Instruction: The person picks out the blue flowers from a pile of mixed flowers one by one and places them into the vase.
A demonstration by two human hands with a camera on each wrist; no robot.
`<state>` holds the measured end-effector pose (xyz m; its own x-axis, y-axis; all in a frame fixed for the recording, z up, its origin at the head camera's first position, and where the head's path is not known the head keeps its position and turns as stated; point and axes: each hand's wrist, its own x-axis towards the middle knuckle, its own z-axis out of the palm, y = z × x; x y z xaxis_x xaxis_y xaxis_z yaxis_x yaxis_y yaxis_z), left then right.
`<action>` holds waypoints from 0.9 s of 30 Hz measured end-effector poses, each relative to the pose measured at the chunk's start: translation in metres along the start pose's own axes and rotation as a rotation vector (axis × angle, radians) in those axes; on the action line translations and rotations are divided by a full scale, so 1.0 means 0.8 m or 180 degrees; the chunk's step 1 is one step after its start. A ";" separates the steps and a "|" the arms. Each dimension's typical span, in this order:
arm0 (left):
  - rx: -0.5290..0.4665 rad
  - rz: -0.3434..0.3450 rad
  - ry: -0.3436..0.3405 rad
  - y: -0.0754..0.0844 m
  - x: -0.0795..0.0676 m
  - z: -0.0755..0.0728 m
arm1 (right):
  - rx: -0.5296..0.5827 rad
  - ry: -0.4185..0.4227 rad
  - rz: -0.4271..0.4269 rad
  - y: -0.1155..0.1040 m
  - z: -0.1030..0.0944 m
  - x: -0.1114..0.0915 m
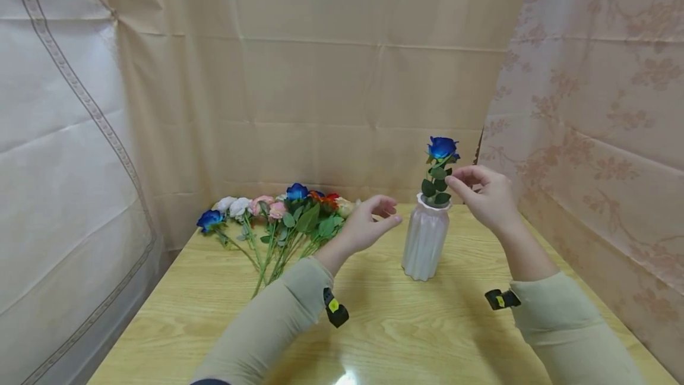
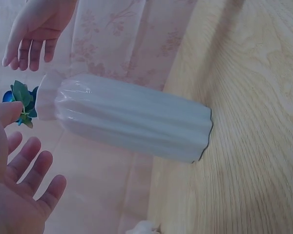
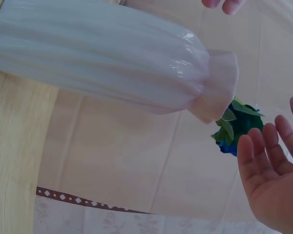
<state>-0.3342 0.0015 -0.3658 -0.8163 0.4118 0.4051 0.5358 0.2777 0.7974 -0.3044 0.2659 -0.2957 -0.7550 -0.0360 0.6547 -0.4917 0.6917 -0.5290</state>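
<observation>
A white fluted vase [image 1: 426, 242] with a wavy rim stands upright on the table, a blue rose [image 1: 442, 148] with green leaves rising from its mouth. Just right of the stem is my right hand [image 1: 485, 196], its fingertips close by the leaves in the head view. The right wrist view has the same hand [image 3: 278, 170] with loosely bent fingers and nothing held in them. To the vase's left my left hand [image 1: 369, 224] hovers apart from it, thumb and fingers spread. In the left wrist view, that hand [image 2: 19, 180] is relaxed and holds nothing.
A pile of artificial flowers [image 1: 276, 211] lies at the back left of the wooden table [image 1: 406, 331], with white, pink, red and blue heads and green stems toward me. Beige curtain cloth [image 1: 320, 88] hangs behind, and a floral cloth [image 1: 604, 106] hangs at the right.
</observation>
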 end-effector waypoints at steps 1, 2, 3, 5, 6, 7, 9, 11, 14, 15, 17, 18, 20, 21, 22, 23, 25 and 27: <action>0.0005 -0.0005 -0.0011 0.000 -0.001 -0.001 | 0.0000 -0.0030 0.0029 -0.001 0.000 -0.001; -0.0008 -0.0002 -0.0024 0.000 -0.002 -0.002 | -0.0006 -0.0056 0.0049 -0.002 0.000 -0.002; -0.0019 0.0005 -0.0034 -0.001 -0.002 -0.003 | -0.0002 -0.0084 0.0051 -0.003 0.000 -0.003; -0.0029 0.0018 -0.0065 -0.001 -0.003 -0.005 | 0.0023 -0.0137 0.0061 -0.004 -0.001 -0.005; -0.0043 0.0031 -0.0091 -0.001 -0.004 -0.005 | 0.0035 -0.0161 0.0067 -0.004 -0.001 -0.006; -0.0064 0.0044 -0.0121 0.000 -0.005 -0.006 | 0.0047 -0.0179 0.0078 -0.004 -0.001 -0.007; -0.0066 0.0072 -0.0185 0.000 -0.008 -0.007 | 0.0066 -0.0193 0.0084 -0.002 0.000 -0.010; -0.0065 0.0082 -0.0239 0.001 -0.011 -0.008 | 0.0084 -0.0194 0.0092 0.001 0.000 -0.012; -0.0047 0.0064 -0.0288 0.001 -0.016 -0.009 | 0.0145 -0.0192 0.0089 0.006 0.001 -0.015; -0.0049 0.0052 -0.0291 0.001 -0.017 -0.009 | 0.0165 -0.0200 0.0094 0.008 0.001 -0.016; -0.0038 0.0038 -0.0292 -0.001 -0.020 -0.009 | 0.0219 -0.0230 0.0135 0.010 0.001 -0.019; -0.0029 0.0035 -0.0291 -0.002 -0.021 -0.009 | 0.0254 -0.0245 0.0165 0.011 0.001 -0.021; -0.0009 0.0023 -0.0292 -0.005 -0.023 -0.009 | 0.0310 -0.0280 0.0219 0.014 0.002 -0.024; 0.0001 0.0020 -0.0298 -0.007 -0.024 -0.009 | 0.0320 -0.0295 0.0247 0.015 0.003 -0.026; 0.0010 0.0010 -0.0306 -0.008 -0.026 -0.009 | 0.0339 -0.0312 0.0271 0.016 0.004 -0.028; 0.0021 -0.0005 -0.0316 -0.010 -0.027 -0.009 | 0.0361 -0.0324 0.0292 0.018 0.005 -0.031; 0.0028 -0.0035 -0.0338 -0.012 -0.029 -0.008 | 0.0388 -0.0348 0.0329 0.021 0.008 -0.036; 0.0048 -0.0060 -0.0350 -0.013 -0.032 -0.008 | 0.0418 -0.0375 0.0374 0.026 0.012 -0.040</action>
<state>-0.3204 -0.0173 -0.3819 -0.7981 0.4988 0.3380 0.5244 0.2989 0.7973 -0.2946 0.2748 -0.3329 -0.8523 -0.0502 0.5207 -0.4438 0.5963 -0.6689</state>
